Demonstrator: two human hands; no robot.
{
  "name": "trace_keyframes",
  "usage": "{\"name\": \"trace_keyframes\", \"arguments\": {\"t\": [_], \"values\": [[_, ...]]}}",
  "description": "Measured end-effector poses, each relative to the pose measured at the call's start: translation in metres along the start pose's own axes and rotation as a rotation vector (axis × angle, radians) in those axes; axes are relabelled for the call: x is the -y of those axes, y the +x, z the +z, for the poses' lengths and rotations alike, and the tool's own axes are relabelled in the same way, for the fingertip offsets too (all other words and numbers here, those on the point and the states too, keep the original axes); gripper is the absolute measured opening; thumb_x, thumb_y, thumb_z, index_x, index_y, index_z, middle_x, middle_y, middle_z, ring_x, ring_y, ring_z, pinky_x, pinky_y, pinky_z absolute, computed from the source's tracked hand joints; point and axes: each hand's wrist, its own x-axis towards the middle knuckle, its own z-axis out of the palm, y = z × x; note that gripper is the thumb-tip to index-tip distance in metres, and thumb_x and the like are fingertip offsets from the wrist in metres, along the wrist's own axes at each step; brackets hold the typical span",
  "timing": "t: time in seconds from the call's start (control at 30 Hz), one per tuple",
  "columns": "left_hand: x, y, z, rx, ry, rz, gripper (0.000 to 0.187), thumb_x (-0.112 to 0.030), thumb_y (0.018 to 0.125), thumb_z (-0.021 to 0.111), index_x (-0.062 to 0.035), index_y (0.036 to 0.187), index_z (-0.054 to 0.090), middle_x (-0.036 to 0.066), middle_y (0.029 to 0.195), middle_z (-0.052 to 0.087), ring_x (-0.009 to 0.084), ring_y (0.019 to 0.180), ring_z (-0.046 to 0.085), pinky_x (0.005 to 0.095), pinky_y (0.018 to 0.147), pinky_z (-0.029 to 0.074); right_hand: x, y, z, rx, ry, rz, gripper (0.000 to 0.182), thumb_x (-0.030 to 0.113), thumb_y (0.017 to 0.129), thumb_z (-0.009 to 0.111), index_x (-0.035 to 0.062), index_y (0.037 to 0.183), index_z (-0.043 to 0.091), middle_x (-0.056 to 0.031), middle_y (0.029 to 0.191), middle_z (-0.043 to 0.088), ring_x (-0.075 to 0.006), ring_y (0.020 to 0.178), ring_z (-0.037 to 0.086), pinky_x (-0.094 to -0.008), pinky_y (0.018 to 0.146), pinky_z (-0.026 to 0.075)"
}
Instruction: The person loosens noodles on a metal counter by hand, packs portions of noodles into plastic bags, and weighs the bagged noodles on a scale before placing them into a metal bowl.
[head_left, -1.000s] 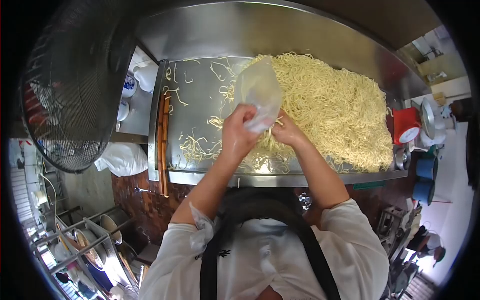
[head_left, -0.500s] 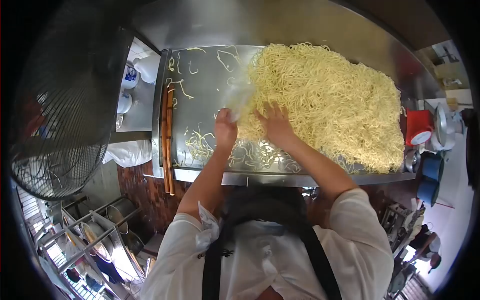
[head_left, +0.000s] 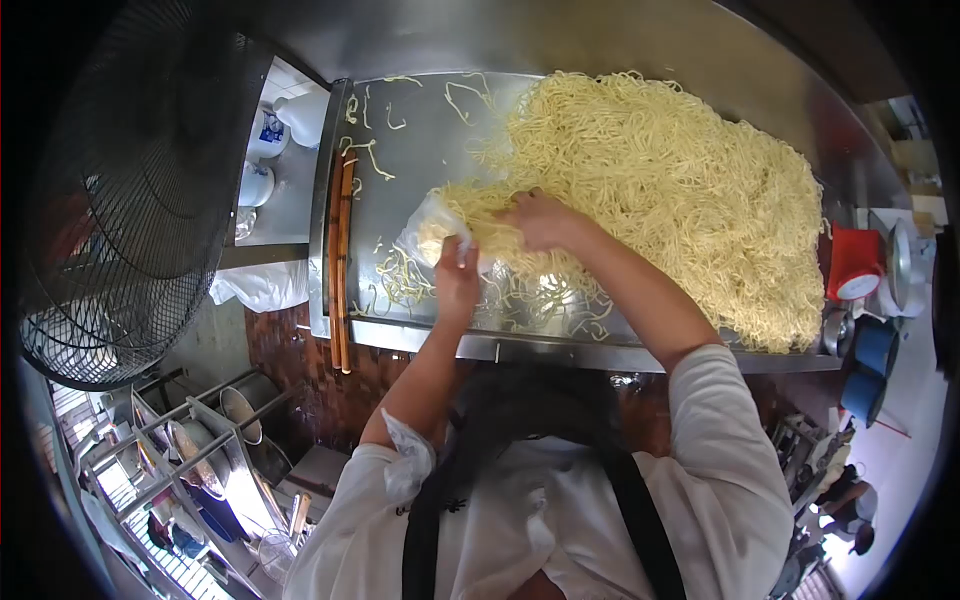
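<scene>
A large heap of yellow noodles (head_left: 680, 200) covers the middle and right of a metal worktop (head_left: 420, 130). My left hand (head_left: 457, 280) grips the rim of a clear plastic bag (head_left: 420, 222), which lies on its side with some noodles inside. At the heap's left edge, my right hand (head_left: 545, 220) has its fingers curled into noodles that stretch towards the bag's mouth. Those fingertips are partly hidden among the strands. Loose noodle strands (head_left: 400, 285) are scattered below and left of the bag.
Two long wooden sticks (head_left: 341, 260) lie along the worktop's left end. A large wire-caged fan (head_left: 120, 230) stands further left. At the right end are a red container (head_left: 855, 255), a small metal bowl (head_left: 837, 330) and blue buckets (head_left: 872, 350). Another person (head_left: 852, 500) is far right.
The bag has opened out and swung left, and noodles now show in it. My right hand has gone from spread on the heap to curled, drawing noodles leftwards.
</scene>
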Motion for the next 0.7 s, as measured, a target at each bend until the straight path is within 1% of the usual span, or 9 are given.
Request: {"name": "trace_keyframes", "arguments": {"t": [0.03,0.07,0.17,0.27,0.37,0.43,0.5,0.63,0.7], "values": [[0.007,0.007,-0.007,-0.011,0.000,-0.050,0.026,-0.024,0.095,0.059,-0.0007,0.106,0.055,0.024,0.087,0.064,0.0415,0.079,0.063,0.0457,0.067,0.048,0.008,-0.009,-0.001,0.035,-0.278,0.064,0.084,0.011,0.074,0.071,0.0242,0.149,0.036,-0.0161,0.156,0.029,-0.0375,0.141,0.033,-0.0524,0.110,0.036],[0.015,0.013,-0.014,-0.019,0.002,-0.104,0.028,-0.025,0.095,0.059,-0.0006,0.108,0.055,0.025,0.088,0.064,0.0421,0.080,0.063,0.0463,0.068,0.048,0.003,0.000,0.014,-0.179,-0.284,-0.043,0.084,0.014,0.074,0.073,0.0280,0.148,0.038,-0.0143,0.157,0.026,-0.0425,0.138,0.035,-0.0628,0.103,0.038],[0.015,0.034,-0.015,-0.084,0.004,-0.125,0.030,-0.026,0.097,0.056,-0.0007,0.112,0.054,0.026,0.090,0.064,0.0441,0.082,0.062,0.0481,0.070,0.046,-0.001,0.038,0.026,-0.244,-0.280,-0.215,0.067,0.011,0.078,0.067,0.0204,0.141,0.048,-0.0178,0.144,0.044,-0.0364,0.127,0.047,-0.0519,0.095,0.047],[0.009,0.056,-0.008,-0.063,-0.009,-0.123,0.027,-0.021,0.097,0.054,0.0008,0.112,0.054,0.026,0.089,0.063,0.0454,0.082,0.060,0.0480,0.071,0.046,-0.008,0.101,0.053,0.051,-0.075,-0.172,0.078,0.011,0.075,0.074,0.0164,0.146,0.041,-0.0181,0.136,0.051,-0.0319,0.116,0.056,-0.0445,0.095,0.048],[-0.007,0.044,-0.010,0.005,0.182,0.568,0.023,-0.015,0.095,0.056,0.0007,0.112,0.054,0.026,0.088,0.063,0.0453,0.082,0.061,0.0497,0.070,0.047,-0.008,0.092,0.055,-0.048,0.620,-0.310,0.056,0.011,0.082,0.069,0.0064,0.135,0.050,-0.0145,0.123,0.061,-0.0263,0.105,0.062,-0.0398,0.089,0.050],[-0.033,0.000,-0.015,-0.010,0.113,0.689,0.024,-0.006,0.091,0.058,0.0002,0.114,0.053,0.025,0.086,0.063,0.0437,0.079,0.063,0.0479,0.067,0.048,0.000,0.075,0.045,-0.185,0.669,-0.364,0.044,0.012,0.087,0.065,0.0027,0.129,0.055,-0.0135,0.117,0.065,-0.0255,0.103,0.063,-0.0401,0.089,0.050],[-0.058,-0.046,-0.002,-0.014,-0.030,0.270,0.028,0.002,0.085,0.060,0.0000,0.112,0.052,0.023,0.080,0.061,0.0408,0.072,0.062,0.0437,0.065,0.049,0.006,0.068,0.042,-0.175,0.635,-0.243,0.044,0.014,0.088,0.065,0.0037,0.129,0.056,-0.0152,0.116,0.065,-0.0273,0.105,0.062,-0.0419,0.091,0.049],[-0.032,-0.010,-0.011,0.018,-0.218,0.016,0.022,-0.001,0.089,0.057,-0.0006,0.110,0.050,0.022,0.082,0.061,0.0413,0.073,0.064,0.0458,0.063,0.049,0.016,0.051,0.048,-0.153,0.577,0.011,0.043,0.018,0.089,0.065,0.0057,0.129,0.056,-0.0185,0.113,0.064,-0.0309,0.110,0.060,-0.0455,0.096,0.047],[-0.023,0.012,-0.020,-0.012,-0.084,0.118,0.019,-0.001,0.090,0.055,-0.0016,0.108,0.050,0.024,0.083,0.063,0.0435,0.075,0.064,0.0477,0.062,0.049,0.009,-0.019,0.058,-0.599,-0.151,-0.121,0.042,0.022,0.090,0.059,0.0121,0.130,0.057,-0.0180,0.113,0.067,-0.0374,0.101,0.065,-0.0479,0.085,0.052]]}}
